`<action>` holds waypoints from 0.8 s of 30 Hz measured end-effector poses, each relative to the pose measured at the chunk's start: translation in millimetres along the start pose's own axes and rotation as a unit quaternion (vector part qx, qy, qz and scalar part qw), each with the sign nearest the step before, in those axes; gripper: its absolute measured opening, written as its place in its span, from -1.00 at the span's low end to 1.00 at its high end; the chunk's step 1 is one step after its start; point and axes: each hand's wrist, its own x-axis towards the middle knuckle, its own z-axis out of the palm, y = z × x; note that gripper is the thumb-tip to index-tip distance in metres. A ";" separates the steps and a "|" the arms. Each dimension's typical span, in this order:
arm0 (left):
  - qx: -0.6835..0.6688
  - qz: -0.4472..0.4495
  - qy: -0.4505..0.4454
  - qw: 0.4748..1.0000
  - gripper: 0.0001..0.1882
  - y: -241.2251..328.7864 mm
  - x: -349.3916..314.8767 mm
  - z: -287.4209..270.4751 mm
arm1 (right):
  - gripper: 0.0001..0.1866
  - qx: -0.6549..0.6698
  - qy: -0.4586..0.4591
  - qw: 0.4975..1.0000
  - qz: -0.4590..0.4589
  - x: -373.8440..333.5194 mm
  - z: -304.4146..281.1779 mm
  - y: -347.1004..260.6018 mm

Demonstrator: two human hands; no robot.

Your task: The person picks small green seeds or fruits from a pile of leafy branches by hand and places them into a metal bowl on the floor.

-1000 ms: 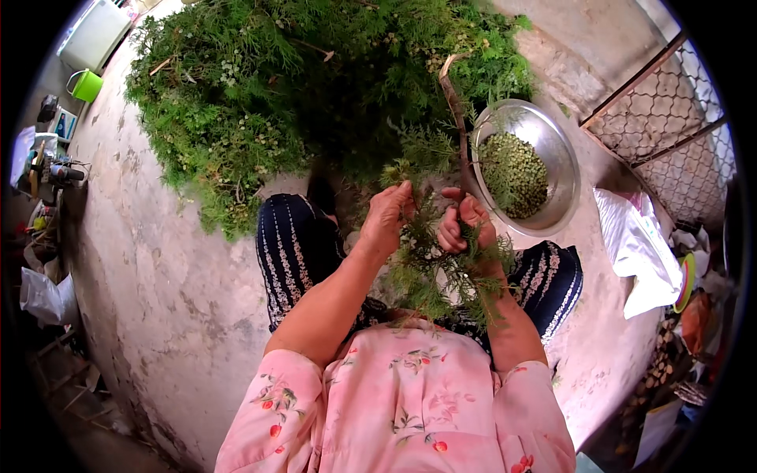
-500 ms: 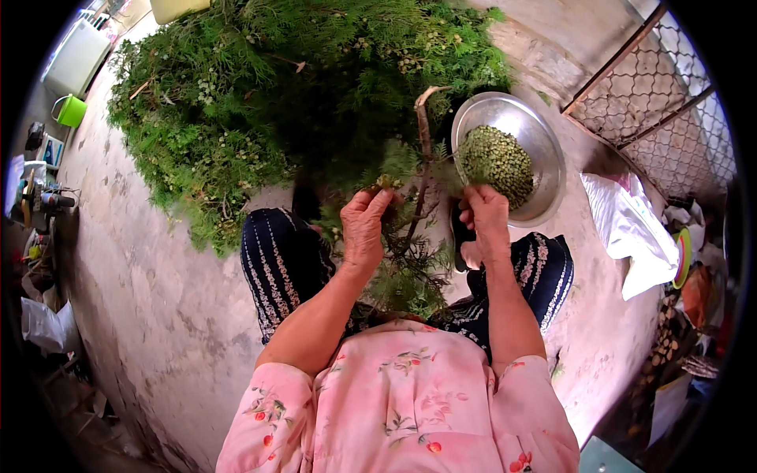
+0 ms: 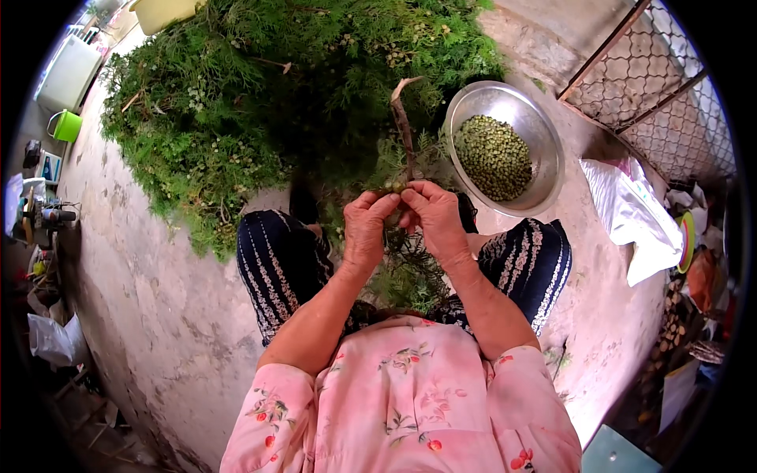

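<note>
In front of my lap, my left hand [image 3: 365, 230] pinches a conifer sprig bearing small green cones [image 3: 394, 187]. My right hand [image 3: 438, 223] meets it there, thumb and fingertips closed on the same cluster; the fingers hide most of it. Just beyond the hands, a bare brown branch [image 3: 403, 130] rises from greenery lying between my legs. To the right of that stands a wide metal bowl [image 3: 511, 96], part filled with picked green cones [image 3: 494, 158]. A large heap of leafy conifer branches [image 3: 205, 118] spreads across the far left and middle.
A wire mesh panel [image 3: 611, 102] leans at the far right, with a white sack [image 3: 631, 213] on the concrete floor [image 3: 165, 315] below it. At the left edge are a lime-green bucket [image 3: 65, 126] and assorted clutter. A yellow container [image 3: 162, 12] sits behind the heap.
My right hand has moved left from the edge of the bowl to the cluster at my left hand. The left hand stays nearly in place, still pinching.
</note>
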 end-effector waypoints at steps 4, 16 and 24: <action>0.039 0.015 -0.023 0.999 -0.88 -2.6 2.7 -6.6 | -0.81 0.191 -0.043 0.980 0.038 -1.6 -10.4 -6.9; 0.216 0.052 -0.093 0.971 -0.86 2.2 0.5 -9.1 | -0.72 -0.317 -0.081 0.911 -0.250 7.4 -21.7 -21.7; 0.171 0.021 -0.079 0.982 -0.87 1.6 1.7 -0.3 | -0.85 0.104 -0.016 0.992 0.072 1.8 -24.7 -10.2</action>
